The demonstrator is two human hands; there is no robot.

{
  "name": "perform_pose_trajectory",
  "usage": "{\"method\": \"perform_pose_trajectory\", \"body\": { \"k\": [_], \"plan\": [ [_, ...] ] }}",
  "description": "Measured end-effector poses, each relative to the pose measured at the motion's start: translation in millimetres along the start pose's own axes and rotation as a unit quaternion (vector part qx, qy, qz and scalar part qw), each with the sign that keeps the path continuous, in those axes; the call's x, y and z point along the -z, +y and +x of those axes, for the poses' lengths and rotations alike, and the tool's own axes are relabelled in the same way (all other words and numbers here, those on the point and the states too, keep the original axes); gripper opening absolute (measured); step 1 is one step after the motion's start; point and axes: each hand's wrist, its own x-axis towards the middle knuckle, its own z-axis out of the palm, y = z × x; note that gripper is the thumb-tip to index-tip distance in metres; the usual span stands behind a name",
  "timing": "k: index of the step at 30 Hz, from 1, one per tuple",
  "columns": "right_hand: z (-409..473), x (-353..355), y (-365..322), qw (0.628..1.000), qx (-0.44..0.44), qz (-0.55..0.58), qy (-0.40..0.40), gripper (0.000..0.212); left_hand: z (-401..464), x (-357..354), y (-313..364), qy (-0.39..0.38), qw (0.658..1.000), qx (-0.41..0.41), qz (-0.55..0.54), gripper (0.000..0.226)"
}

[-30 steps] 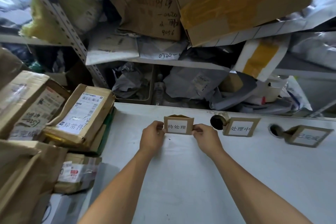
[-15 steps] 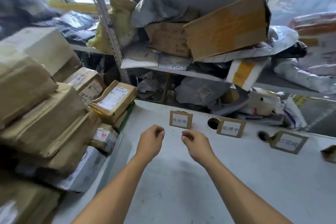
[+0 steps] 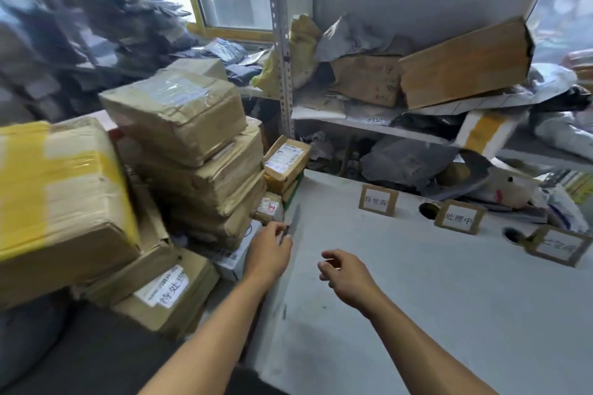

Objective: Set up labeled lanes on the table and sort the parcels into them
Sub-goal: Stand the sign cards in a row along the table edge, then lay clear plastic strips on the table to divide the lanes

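Bare hands hover over a sorting table with 3 lane labels in place.

The left hand reaches toward stacked parcels at the table's left edge, apparently empty; the right hand hangs loosely curled, holding nothing. The cardboard labels stand along the far edge.

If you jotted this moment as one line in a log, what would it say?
lane signs: three standing on table | left hand: empty, by parcel stack | right hand: empty, over table | parcels sorted: none
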Motion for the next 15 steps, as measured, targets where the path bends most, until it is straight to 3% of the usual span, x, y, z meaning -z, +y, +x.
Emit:
{"method": "perform_pose_trajectory", "body": {
  "k": [4,9,15],
  "plan": [
    [-6,-49,-7,0.999,-0.026,-0.033,0.002,0.045,-12,3,-49,-0.121,0.99,0.065,0.006,0.054],
    [-9,-89,-11,0.998,-0.059,-0.013,-0.027,0.059,-31,-1,-78,-0.243,0.963,0.089,-0.072,0.055],
    [-6,-109,-10,0.995,-0.081,0.022,-0.062,0.061,-44,-2,-85,-0.26,0.959,0.066,-0.095,0.049]
  ]
}}
